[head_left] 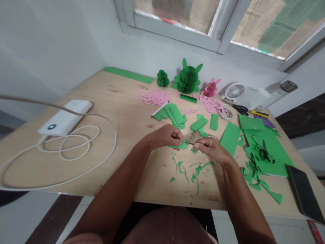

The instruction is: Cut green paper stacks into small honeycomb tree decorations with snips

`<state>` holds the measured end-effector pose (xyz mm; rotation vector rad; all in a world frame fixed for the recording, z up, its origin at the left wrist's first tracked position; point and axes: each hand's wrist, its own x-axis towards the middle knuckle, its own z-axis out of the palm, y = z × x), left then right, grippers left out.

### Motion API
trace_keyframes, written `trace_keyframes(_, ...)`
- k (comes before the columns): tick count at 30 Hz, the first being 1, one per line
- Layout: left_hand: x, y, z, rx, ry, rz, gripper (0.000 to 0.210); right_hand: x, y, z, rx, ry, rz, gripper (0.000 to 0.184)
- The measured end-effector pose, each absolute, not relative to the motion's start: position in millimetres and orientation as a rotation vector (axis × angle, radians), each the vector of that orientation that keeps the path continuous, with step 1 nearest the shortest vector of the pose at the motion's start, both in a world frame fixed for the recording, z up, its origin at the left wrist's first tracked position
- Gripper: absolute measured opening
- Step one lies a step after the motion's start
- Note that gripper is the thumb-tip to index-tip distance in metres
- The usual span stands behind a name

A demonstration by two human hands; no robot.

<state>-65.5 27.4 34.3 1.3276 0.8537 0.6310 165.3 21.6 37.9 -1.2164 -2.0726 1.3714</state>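
My left hand point(170, 135) pinches a small rounded piece of green paper point(180, 146) above the middle of the table. From the right, my right hand point(209, 148) grips a thin dark pointed tool point(189, 143); its tip reaches the edge of that piece. The tool's exact kind is too small to tell. Just beneath the hands lie narrow green paper scraps point(196, 171) and tiny white bits. Behind them rest cut green paper rectangles point(175, 114) and a white pen-like stick point(160, 109).
Along the wall stand a green honeycomb paper figure point(188, 79), a smaller green one point(163, 78), a pink one point(211, 88) and a white fan point(235, 90). Black scissors point(265, 154) lie on green sheets at right, near a dark phone point(304, 191). A white power bank point(66, 117) and looped cable are left.
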Motion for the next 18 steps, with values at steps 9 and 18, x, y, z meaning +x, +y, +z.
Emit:
trace_keyframes(9, -65.9, 27.3, 36.1, 1.332, 0.856, 0.621, 0.005, 163.6, 21.4, 38.6, -1.209, -2.072, 1.387, 0.050)
trace_keyframes(18, -66.0, 27.0, 36.6, 1.341, 0.861, 0.620, 0.003, 164.6, 20.7, 35.9, -1.207, -2.025, 1.444, 0.048)
